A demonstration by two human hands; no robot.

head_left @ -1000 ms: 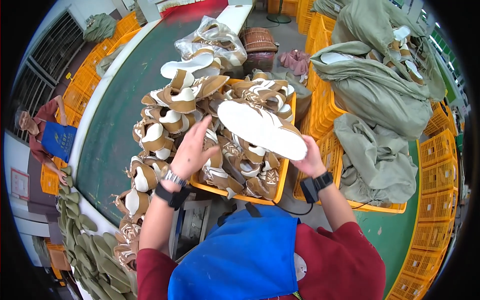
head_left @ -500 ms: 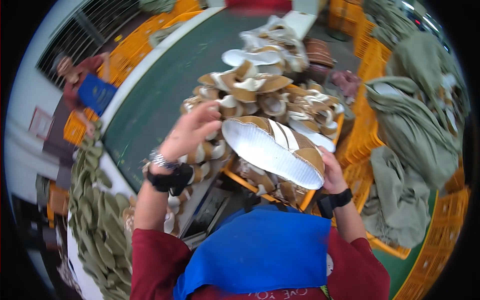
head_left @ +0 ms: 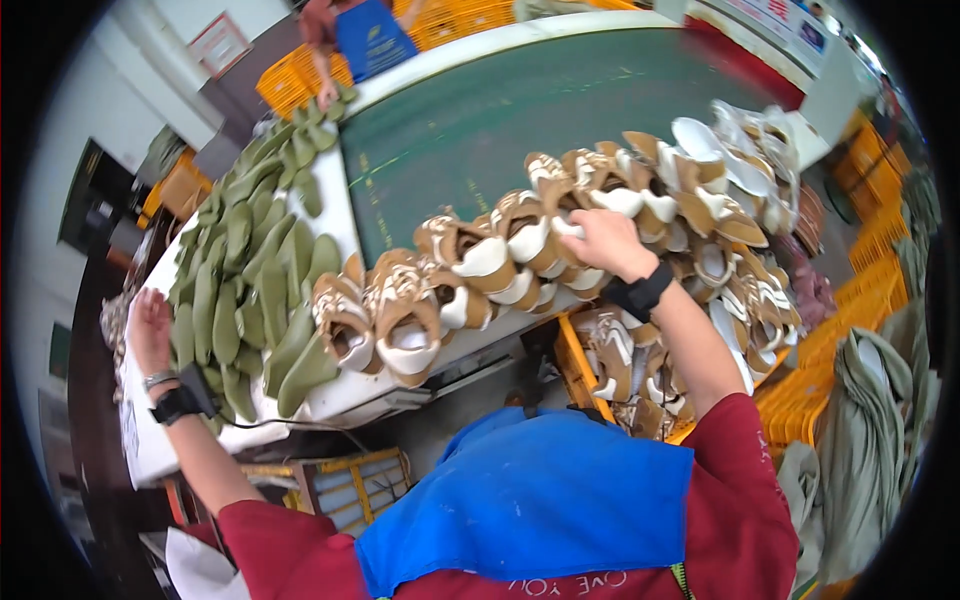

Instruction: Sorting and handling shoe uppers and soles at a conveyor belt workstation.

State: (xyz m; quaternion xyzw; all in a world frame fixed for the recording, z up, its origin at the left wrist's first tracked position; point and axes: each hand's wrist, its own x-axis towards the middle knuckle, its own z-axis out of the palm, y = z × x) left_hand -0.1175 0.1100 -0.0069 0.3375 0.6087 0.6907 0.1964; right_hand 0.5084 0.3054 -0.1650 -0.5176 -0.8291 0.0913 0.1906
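Note:
A long row of tan and white sandals lies heaped along the near edge of the white table. My right hand is on top of that row, its fingers curled around a white-soled sandal in the heap. To the left lies a pile of olive green soles. My left hand is stretched far left at the table's corner beside the green soles, fingers spread and holding nothing. Both wrists wear black bands.
A dark green mat covers the table top. Another person in a blue apron stands at the far end by yellow crates. An orange crate of sandals sits below my right arm, and olive sacks lie on the right.
The view has swung left. My right hand no longer holds the white-soled sandal up in the air and is down on the heap. My left hand has swung out to the table's left corner.

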